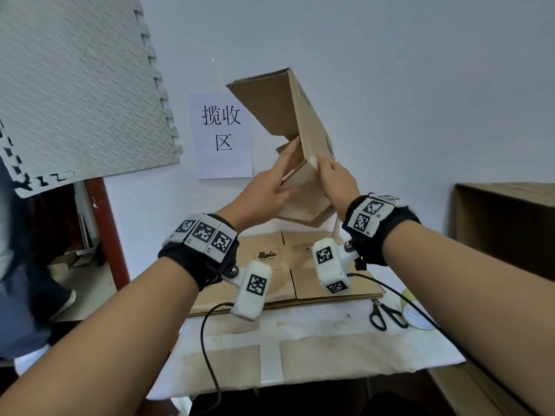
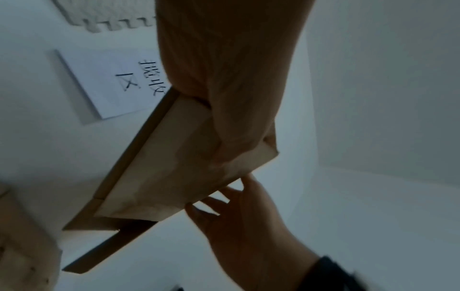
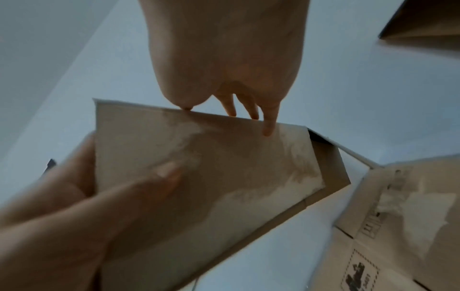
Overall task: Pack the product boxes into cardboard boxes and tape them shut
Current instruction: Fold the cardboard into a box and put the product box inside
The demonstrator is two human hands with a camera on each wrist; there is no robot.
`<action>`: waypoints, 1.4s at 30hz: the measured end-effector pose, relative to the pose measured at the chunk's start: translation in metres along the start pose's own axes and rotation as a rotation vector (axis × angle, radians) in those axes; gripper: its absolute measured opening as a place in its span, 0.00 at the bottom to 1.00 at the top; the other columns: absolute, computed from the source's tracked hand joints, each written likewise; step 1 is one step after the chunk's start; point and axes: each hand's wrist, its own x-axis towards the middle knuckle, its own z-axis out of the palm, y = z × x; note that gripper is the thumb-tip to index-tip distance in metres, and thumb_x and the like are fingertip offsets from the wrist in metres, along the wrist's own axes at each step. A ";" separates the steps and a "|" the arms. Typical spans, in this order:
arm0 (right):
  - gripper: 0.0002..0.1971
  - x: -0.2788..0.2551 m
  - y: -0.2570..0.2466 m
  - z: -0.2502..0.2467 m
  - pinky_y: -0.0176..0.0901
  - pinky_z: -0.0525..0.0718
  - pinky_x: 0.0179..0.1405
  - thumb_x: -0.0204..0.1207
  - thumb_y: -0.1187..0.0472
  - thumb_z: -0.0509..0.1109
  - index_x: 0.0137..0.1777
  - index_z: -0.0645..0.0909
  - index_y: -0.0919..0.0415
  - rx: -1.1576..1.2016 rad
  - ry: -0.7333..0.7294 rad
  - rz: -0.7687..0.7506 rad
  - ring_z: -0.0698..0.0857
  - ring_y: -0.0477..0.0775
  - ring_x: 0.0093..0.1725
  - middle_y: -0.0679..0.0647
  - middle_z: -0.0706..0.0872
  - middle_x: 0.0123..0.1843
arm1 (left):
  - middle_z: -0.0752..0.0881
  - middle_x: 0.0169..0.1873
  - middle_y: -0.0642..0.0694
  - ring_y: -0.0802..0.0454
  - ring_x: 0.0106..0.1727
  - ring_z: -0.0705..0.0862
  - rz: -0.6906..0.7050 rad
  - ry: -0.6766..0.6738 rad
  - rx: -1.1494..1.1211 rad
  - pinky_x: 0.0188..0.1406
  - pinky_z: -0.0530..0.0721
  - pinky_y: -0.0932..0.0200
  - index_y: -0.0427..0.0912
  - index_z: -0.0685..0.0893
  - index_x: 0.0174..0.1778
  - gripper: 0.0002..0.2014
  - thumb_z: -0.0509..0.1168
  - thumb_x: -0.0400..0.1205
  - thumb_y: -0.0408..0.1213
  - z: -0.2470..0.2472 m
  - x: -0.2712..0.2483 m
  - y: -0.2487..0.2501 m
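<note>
Head view: cardboard box [image 1: 303, 139] midair, edges between both hands, seemingly unfolded.

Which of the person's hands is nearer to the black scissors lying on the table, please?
The right. The right hand is raised on the held cardboard box, above the scissors' side of the table; the left hand grips the box's opposite side, farther away.

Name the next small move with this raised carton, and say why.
Probably spread the cardboard box into a square. Left hand and right hand hold it in the air, half-opened with flaps loose, above the flattened cartons; scissors lie untouched.
</note>
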 end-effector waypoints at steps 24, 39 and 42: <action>0.21 -0.038 0.023 -0.002 0.54 0.84 0.55 0.79 0.45 0.60 0.62 0.77 0.61 -0.114 0.083 -0.035 0.85 0.58 0.51 0.57 0.84 0.54 | 0.52 0.82 0.56 0.70 0.73 0.56 -0.195 -0.463 -0.350 0.59 0.65 0.84 0.59 0.29 0.80 0.54 0.71 0.79 0.33 0.076 -0.030 -0.007; 0.12 -0.074 0.072 -0.043 0.42 0.84 0.52 0.85 0.57 0.58 0.58 0.82 0.57 0.177 0.448 -0.139 0.85 0.47 0.48 0.44 0.85 0.45 | 0.58 0.82 0.51 0.43 0.73 0.73 -0.546 -0.480 -0.435 0.73 0.72 0.46 0.52 0.57 0.83 0.32 0.49 0.84 0.61 0.113 -0.046 -0.029; 0.10 -0.075 0.066 -0.047 0.35 0.83 0.49 0.85 0.57 0.58 0.56 0.82 0.54 0.212 0.425 -0.167 0.84 0.44 0.46 0.40 0.83 0.43 | 0.58 0.82 0.51 0.40 0.73 0.73 -0.649 -0.359 -0.526 0.69 0.73 0.50 0.51 0.56 0.83 0.30 0.50 0.85 0.58 0.117 -0.041 -0.041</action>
